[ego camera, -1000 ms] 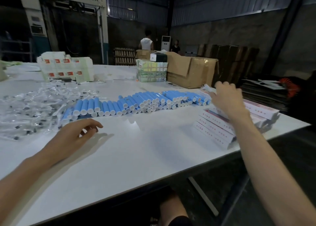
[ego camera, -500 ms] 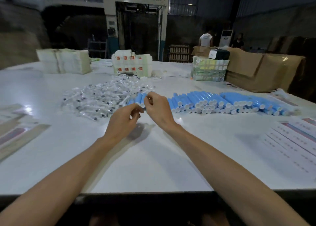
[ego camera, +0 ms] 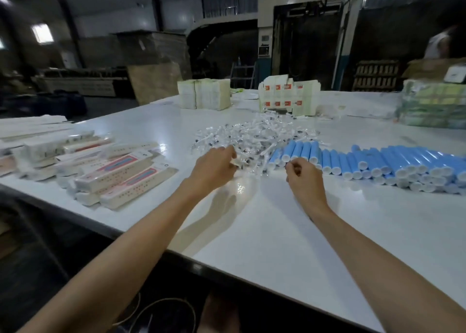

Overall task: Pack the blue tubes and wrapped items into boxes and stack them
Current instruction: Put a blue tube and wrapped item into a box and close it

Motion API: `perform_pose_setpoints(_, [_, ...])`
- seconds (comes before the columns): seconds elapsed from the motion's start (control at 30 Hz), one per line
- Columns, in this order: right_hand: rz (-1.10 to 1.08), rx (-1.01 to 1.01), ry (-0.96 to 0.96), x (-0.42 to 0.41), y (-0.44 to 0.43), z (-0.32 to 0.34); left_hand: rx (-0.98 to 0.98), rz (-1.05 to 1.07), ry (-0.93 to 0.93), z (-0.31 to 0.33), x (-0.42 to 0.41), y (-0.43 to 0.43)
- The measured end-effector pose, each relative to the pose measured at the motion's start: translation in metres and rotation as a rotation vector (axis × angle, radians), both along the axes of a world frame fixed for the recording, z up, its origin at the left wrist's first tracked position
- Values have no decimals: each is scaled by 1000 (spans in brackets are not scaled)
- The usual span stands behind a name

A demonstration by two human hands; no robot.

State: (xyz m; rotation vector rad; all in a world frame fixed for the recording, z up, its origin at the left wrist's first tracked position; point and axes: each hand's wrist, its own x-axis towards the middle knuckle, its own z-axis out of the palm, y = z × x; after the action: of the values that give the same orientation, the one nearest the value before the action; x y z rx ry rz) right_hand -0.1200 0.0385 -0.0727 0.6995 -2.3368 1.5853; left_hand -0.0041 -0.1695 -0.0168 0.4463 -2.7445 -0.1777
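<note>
Presently my left hand (ego camera: 214, 167) pinches a light, slippery wrapped item (ego camera: 238, 161) at its pile's (ego camera: 254, 134) near edge. My right hand (ego camera: 303, 179) curls beside the stiff blue tubes (ego camera: 378, 161); whether it holds anything I cannot tell. I'd grasp tubes mid-barrel.

Two bare arms reach forward.
Left hand (ego camera: 214, 167) points to 1 o'clock, right hand (ego camera: 303, 179) to 11 o'clock; all fingers curled.

White table (ego camera: 277, 231). Left hand (ego camera: 214, 167) pinches a clear wrapped item (ego camera: 238, 161) at the near edge of the wrapper pile (ego camera: 254, 134). Right hand (ego camera: 303, 179) has curled fingers just near the blue tubes (ego camera: 378, 161); unclear if it's holding anything. Flat boxes (ego camera: 113, 173) lie at left.
</note>
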Motion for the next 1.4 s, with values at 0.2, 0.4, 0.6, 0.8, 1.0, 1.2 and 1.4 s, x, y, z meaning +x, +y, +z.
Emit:
perform_pose_setpoints(0.2, [64, -15, 5, 5, -1, 2, -287, 541, -228, -9, 67, -75])
perform_pose_setpoints(0.4, [84, 9, 21, 7, 1, 3, -443, 599, -273, -35, 99, -106])
perform_pose_setpoints(0.6, [107, 45, 8, 10, 4, 3, -597, 482, -273, -31, 101, -110])
perform_pose_setpoints(0.8, [113, 76, 28, 11, 4, 2, -96, 309, -4, -8, 89, -104])
perform_pose_setpoints(1.0, [108, 72, 22, 9, 2, 1, 688, -45, 294, 30, 62, -56])
perform_pose_setpoints(1.2, [94, 72, 23, 7, 1, 1, 1063, -343, 372, 37, 15, -7])
perform_pose_setpoints(1.4, [-91, -19, -22, -12, 7, 11, 1219, -353, 453, 19, -38, 48])
